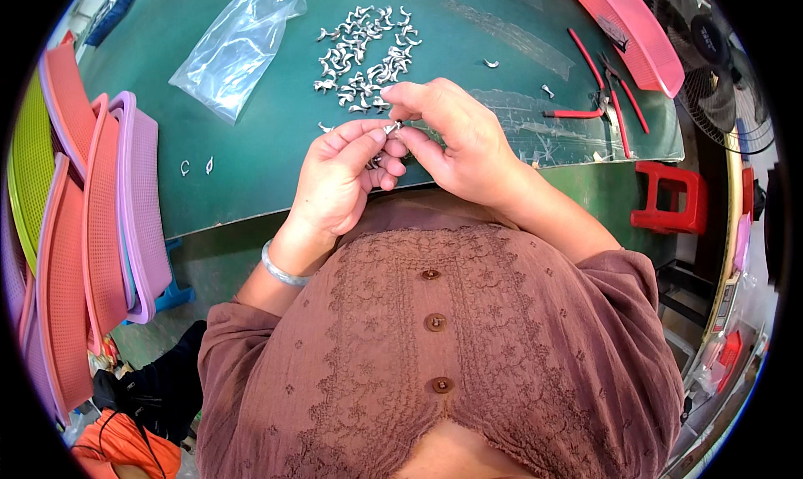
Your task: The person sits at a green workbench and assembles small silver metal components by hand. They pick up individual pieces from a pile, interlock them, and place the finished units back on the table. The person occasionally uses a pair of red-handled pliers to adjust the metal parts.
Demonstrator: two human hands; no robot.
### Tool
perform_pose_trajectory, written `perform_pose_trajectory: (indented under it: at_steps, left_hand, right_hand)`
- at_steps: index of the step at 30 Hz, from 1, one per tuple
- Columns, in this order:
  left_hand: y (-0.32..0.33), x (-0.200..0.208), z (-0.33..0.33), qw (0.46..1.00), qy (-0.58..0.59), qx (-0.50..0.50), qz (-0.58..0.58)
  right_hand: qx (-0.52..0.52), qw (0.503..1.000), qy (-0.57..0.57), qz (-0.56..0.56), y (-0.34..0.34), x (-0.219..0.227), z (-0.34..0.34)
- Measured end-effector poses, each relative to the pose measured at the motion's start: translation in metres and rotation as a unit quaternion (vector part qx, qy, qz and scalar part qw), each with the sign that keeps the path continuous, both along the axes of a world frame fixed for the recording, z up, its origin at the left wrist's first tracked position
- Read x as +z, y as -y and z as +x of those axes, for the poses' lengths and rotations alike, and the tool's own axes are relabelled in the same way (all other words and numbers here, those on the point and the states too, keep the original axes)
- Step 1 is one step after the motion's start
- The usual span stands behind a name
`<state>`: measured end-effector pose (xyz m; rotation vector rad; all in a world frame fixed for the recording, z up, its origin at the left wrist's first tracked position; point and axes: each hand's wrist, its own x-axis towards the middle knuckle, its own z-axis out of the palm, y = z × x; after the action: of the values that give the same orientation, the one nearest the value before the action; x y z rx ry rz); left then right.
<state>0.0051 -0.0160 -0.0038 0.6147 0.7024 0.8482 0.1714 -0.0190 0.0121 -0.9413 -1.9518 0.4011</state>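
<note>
Over the near edge of the green table, my two hands meet at their fingertips. My left hand (345, 168) is closed, pinching a small silvery metal piece (391, 129) between thumb and forefinger; its other fingers curl underneath, with a bit of metal partly showing among them. From the right, my right hand (458, 135) bends its thumb and fingers onto the same piece. The fingertips cover most of it, so its full shape cannot be seen. Just beyond my hands lies a loose pile of small curved metal pieces (341, 58).
A clear plastic bag (237, 48) lies left of the pile. Red-handled pliers (602, 103) and a pink basket (629, 34) are at the right. Two small metal pieces (209, 165) sit at the left. Stacked plastic baskets (138, 203), a red stool (669, 199) and a fan (709, 36) surround the table.
</note>
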Motion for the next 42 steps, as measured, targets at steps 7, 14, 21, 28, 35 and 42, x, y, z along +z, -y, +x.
perform_pose_trajectory:
  at_steps: [7,14,21,28,35,42]
  left_hand:
    - [0.000,0.001,0.000,1.000,0.001,0.003,-0.003]
    - [0.001,0.003,0.001,1.000,0.002,0.005,-0.008]
    - [0.001,0.004,0.001,1.000,-0.021,0.010,0.000]
    - [-0.002,0.007,0.002,0.999,-0.049,0.004,0.010]
    - [-0.005,0.010,0.000,0.998,-0.050,-0.010,-0.041]
    - [-0.008,0.009,-0.001,0.996,-0.018,-0.017,-0.084]
  right_hand:
    - [0.000,1.000,0.005,0.000,0.000,0.000,0.002]
    - [-0.002,1.000,-0.014,-0.016,0.002,0.001,0.002]
    - [-0.005,0.997,-0.042,-0.066,0.001,-0.003,0.003]
    - [0.044,0.964,-0.138,-0.223,0.002,-0.004,0.006]
    - [0.098,0.903,-0.238,-0.344,0.002,-0.004,0.010]
    - [0.110,0.882,-0.273,-0.369,0.003,-0.006,0.007]
